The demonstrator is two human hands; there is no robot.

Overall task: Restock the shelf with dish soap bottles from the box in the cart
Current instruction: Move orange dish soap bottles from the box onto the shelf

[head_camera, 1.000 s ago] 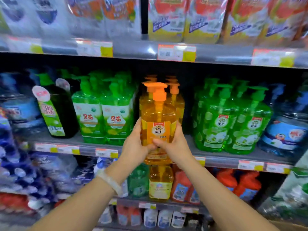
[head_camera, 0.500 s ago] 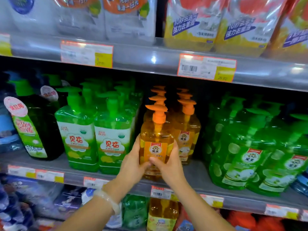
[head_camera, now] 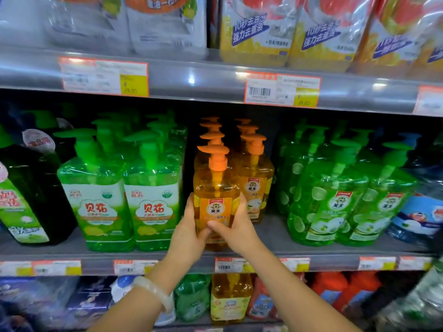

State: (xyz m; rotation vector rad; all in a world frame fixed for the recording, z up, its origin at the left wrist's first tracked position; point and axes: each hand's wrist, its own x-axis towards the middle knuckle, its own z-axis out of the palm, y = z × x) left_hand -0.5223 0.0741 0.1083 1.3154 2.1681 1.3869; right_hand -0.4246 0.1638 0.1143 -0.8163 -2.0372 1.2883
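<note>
We gripped the orange pump-topped plastic dish soap bottle (head_camera: pixel 216 200) between both hands, left hand (head_camera: pixel 188 232) at eight o'clock, right hand (head_camera: pixel 236 227) at four, on the grey shelf (head_camera: pixel 275 233).

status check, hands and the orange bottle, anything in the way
Left hand and right hand both grip orange bottle. Bottle upright at shelf front, orange row behind. Nothing in the way.

Your orange dish soap bottle (head_camera: pixel 217 195), amber liquid with an orange pump cap, stands upright at the front edge of the middle shelf (head_camera: pixel 287 236). Same-coloured bottles (head_camera: pixel 255 188) stand just behind and to its right.
</note>
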